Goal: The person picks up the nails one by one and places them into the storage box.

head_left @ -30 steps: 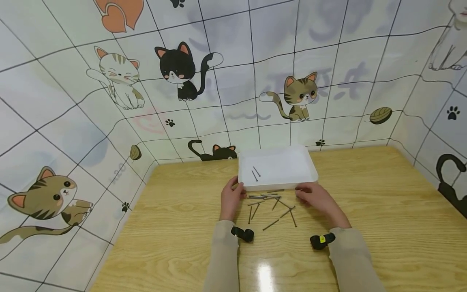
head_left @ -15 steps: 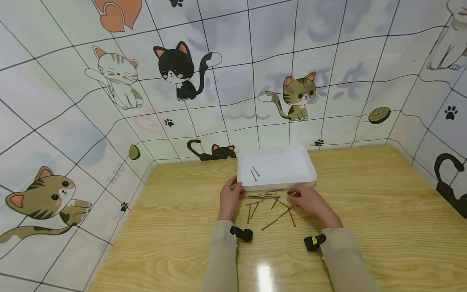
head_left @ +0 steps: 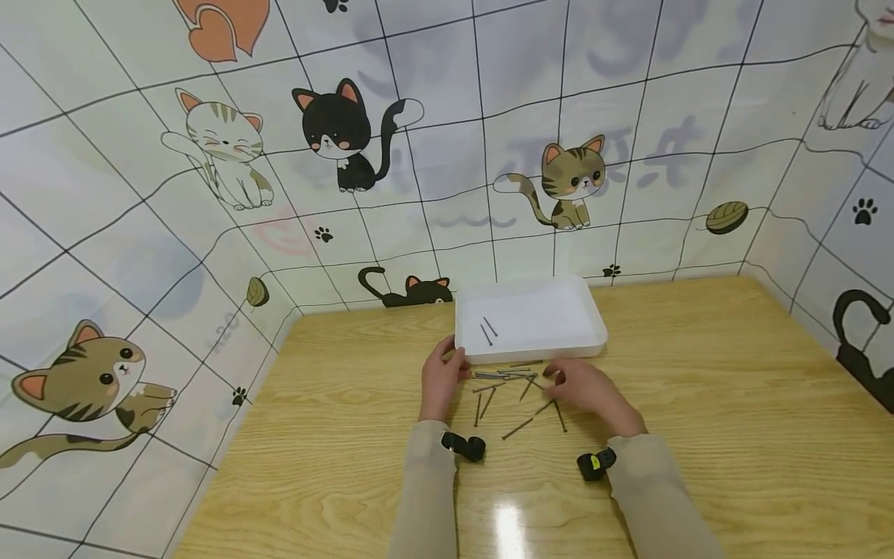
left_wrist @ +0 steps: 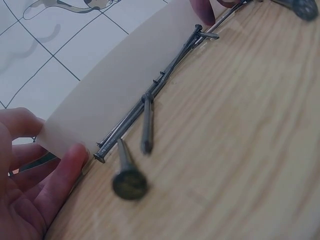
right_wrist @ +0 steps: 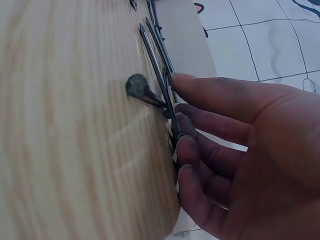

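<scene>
A shallow white tray (head_left: 545,320) stands against the back wall with two nails (head_left: 486,334) lying in its left part. My left hand (head_left: 441,382) holds the tray's front left corner, thumb and fingers on either side of it in the left wrist view. Loose metal nails lie scattered before the tray, one nail (head_left: 518,428) closest to me. My right hand (head_left: 590,388) is at the right end of this scatter. In the right wrist view its thumb and bent fingertips touch along a dark nail (right_wrist: 154,60), with a gap between thumb and index finger.
The wooden table (head_left: 335,466) spreads out to both sides and toward me. A white tiled wall (head_left: 433,155) with cat drawings rises right behind the tray. Black wrist cameras sit at both cuffs, the right camera (head_left: 594,463) near the scattered nails.
My right hand has moved left from the tray's front right corner to the nails and now covers part of one. My left hand has stayed at the tray's corner.
</scene>
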The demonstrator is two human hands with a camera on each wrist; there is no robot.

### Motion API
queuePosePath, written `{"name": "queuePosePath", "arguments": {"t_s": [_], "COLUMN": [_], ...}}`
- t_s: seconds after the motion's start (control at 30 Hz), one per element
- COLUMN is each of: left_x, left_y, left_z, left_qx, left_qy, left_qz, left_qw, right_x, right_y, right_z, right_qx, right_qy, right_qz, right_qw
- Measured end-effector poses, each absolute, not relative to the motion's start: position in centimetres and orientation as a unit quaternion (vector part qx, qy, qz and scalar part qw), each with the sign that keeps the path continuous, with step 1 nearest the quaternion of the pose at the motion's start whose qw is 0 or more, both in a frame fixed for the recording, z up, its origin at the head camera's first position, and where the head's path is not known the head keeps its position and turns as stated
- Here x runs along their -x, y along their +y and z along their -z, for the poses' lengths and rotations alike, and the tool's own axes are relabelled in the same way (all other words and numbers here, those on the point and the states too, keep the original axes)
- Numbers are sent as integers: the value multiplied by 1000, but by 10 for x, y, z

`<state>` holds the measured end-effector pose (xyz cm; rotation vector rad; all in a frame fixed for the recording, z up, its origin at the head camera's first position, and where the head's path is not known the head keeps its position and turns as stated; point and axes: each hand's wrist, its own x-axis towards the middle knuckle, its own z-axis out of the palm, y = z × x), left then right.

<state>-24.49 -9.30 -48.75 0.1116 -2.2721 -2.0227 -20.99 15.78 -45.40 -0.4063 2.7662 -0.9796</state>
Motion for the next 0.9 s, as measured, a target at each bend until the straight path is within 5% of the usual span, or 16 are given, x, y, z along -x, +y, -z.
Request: {"name": "queuePosePath", "arguments": {"t_s": [0.9], "left_x": [244], "left_y": [-94], "left_z": [486], "left_qx": [-34], "left_qy": [-740], "left_qz": [671], "left_qw": [37], "right_x": [201], "right_y": [153], "right_z": [443], "right_qx": [147], "right_qy": [935], "right_qz": [315], "right_qw": [64]}}
